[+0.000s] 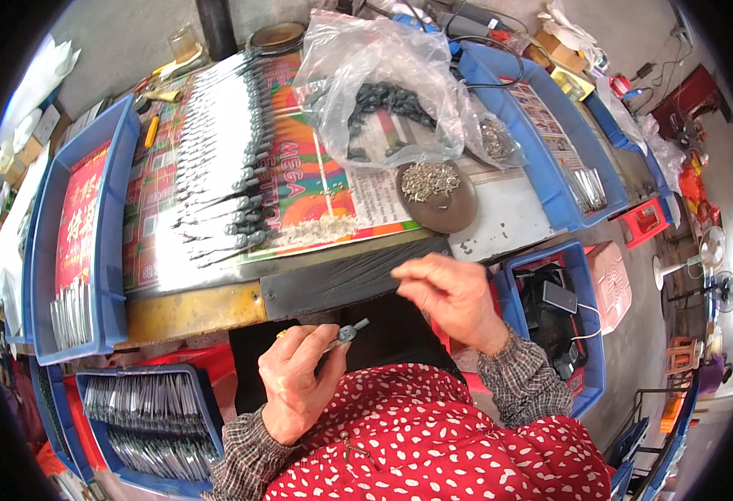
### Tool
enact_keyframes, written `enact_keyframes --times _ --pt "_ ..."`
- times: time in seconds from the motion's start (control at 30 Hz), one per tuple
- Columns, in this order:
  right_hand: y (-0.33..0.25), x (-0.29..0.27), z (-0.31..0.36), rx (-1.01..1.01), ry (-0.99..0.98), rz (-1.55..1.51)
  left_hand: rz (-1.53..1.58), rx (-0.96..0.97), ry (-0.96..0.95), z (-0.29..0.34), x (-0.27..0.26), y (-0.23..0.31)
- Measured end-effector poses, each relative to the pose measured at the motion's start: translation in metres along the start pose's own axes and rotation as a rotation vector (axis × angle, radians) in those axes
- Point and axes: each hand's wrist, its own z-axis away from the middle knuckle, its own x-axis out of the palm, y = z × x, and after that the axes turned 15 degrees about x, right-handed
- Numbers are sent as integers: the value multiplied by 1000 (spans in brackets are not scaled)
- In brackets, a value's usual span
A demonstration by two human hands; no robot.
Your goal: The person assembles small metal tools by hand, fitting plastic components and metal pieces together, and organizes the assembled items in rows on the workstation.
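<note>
My left hand (301, 367) is closed round a small grey metal part with a rounded joint (347, 333), whose tip points up and to the right. Higher and to the right, my right hand (452, 296) hovers near the bench edge with thumb and forefinger pinched together. What it holds, if anything, is too small to make out. Just beyond it, a round brown dish (454, 213) bears a heap of tiny metal pins (427, 181). A long row of thin metal tools with dark joints (237, 213) lies on the bench to the left.
A clear plastic bag (325, 71) with dark parts (391, 102) stands at the back. Blue trays flank the bench, at left (114, 242) and right (542, 188). Low at left, a blue crate (210, 409) holds many metal blades. Another blue bin (588, 380) is at right.
</note>
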Motion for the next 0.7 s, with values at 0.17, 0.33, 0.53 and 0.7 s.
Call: enact_keyframes --times 0.17,0.33,0.53,0.7 --pt "18 -28 -24 -58 275 341 -3 -11 1 -1 1 -3" --pt "36 -41 -32 -63 299 584 -23 -29 -11 -5 -2 -4" --pt "47 -47 -32 -9 243 629 -5 -75 -41 -6 -1 -3" --pt "50 -46 -32 -9 233 615 -2 -69 -56 -9 -1 -3"
